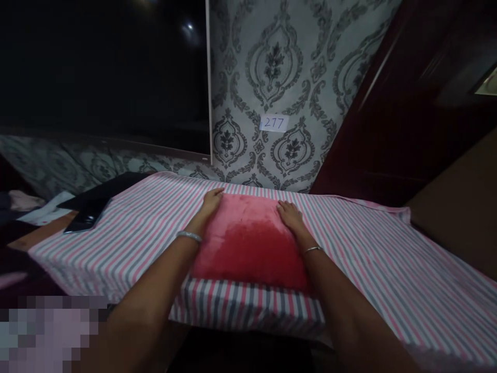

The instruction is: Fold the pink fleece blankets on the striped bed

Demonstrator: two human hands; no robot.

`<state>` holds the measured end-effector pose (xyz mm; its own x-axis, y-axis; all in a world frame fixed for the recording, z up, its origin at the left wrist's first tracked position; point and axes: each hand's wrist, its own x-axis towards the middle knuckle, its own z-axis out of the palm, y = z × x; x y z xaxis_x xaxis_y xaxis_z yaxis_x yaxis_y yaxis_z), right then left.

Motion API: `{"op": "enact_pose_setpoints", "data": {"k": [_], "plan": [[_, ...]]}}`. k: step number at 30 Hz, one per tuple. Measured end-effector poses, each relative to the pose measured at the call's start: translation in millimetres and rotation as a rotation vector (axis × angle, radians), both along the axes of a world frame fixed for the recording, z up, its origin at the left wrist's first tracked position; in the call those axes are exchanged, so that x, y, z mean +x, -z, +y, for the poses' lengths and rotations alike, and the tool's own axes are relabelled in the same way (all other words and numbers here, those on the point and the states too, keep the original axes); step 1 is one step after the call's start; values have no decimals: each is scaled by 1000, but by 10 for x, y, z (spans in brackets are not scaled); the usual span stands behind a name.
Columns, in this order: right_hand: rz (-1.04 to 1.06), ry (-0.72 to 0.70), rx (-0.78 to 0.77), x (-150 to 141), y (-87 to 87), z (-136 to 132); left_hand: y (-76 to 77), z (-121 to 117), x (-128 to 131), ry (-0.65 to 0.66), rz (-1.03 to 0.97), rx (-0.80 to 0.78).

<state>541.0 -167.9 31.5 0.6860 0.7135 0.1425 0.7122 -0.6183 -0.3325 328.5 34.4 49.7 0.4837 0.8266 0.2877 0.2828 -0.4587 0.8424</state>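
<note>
A red plush piece (258, 254), roughly square, lies flat before me; I cannot tell if it is a cushion or folded cloth. Its far part looks lighter pink than its near part. At its far left corner rests my left hand (212, 202), fingers stretched towards the right and touching the edge. My right hand (290, 215) lies on the far right corner with its fingers spread over the plush. Neither hand visibly grips anything. Underneath is a striped pink, grey and white cloth (368, 248) that covers the table and hangs over its front edge.
A dark, flat, glossy object (87, 215) lies on the table's left end, near white papers (46, 207). A large dark screen (104, 77) hangs above on the left. Behind are patterned wallpaper (274, 62) with a "277" label (274, 123) and a dark red door-like panel (404, 103).
</note>
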Motion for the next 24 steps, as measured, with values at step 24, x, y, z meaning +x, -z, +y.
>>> {"op": "enact_pose_setpoints", "data": {"k": [24], "plan": [[-89,-520,-94,-1201,92,-436,441,-696,-686,73,688,432]]}}
